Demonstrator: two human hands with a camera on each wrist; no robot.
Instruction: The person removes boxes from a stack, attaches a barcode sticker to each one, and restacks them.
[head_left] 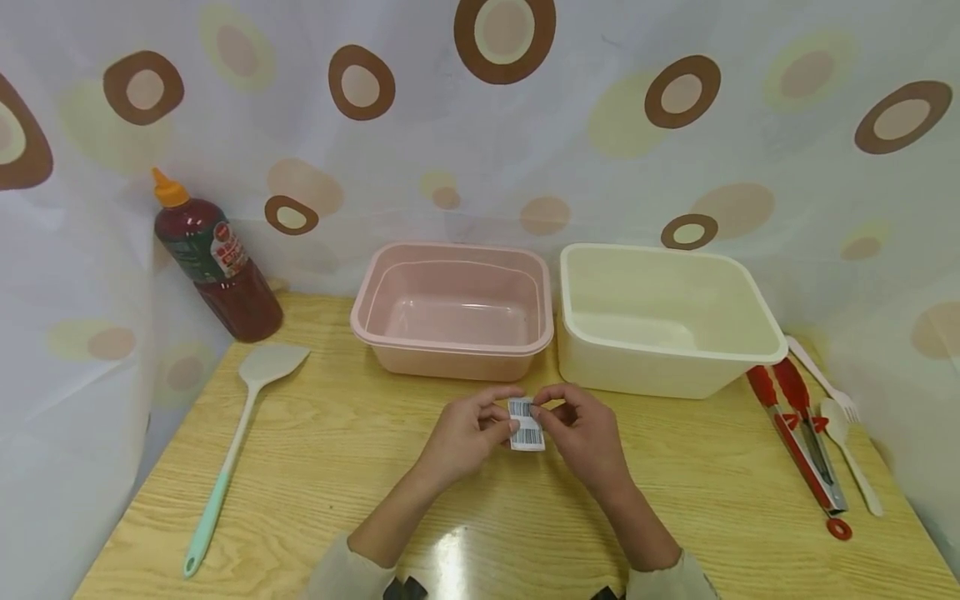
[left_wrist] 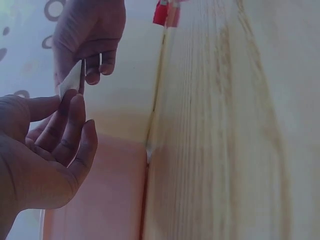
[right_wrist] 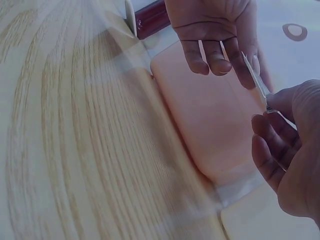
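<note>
A small white barcode label (head_left: 527, 437) is held between my two hands in the head view, its printed bars facing up. My left hand (head_left: 467, 433) pinches its left edge between thumb and fingers. On the other edge, my right hand (head_left: 585, 433) pinches near the upper corner with thumb and index finger. The left wrist view shows the label (left_wrist: 72, 80) almost from its blank back, between my left hand (left_wrist: 50, 150) and the right one. Edge-on in the right wrist view, the label (right_wrist: 257, 82) looks thin and slightly parted into layers at one end.
Behind the hands stand a pink basin (head_left: 453, 358) and a cream basin (head_left: 637, 371), side by side. To the left are a spatula (head_left: 243, 425) and a red sauce bottle (head_left: 217, 267). Red tongs (head_left: 798, 450), a spoon (head_left: 851, 458) and a fork (head_left: 817, 375) lie at the right.
</note>
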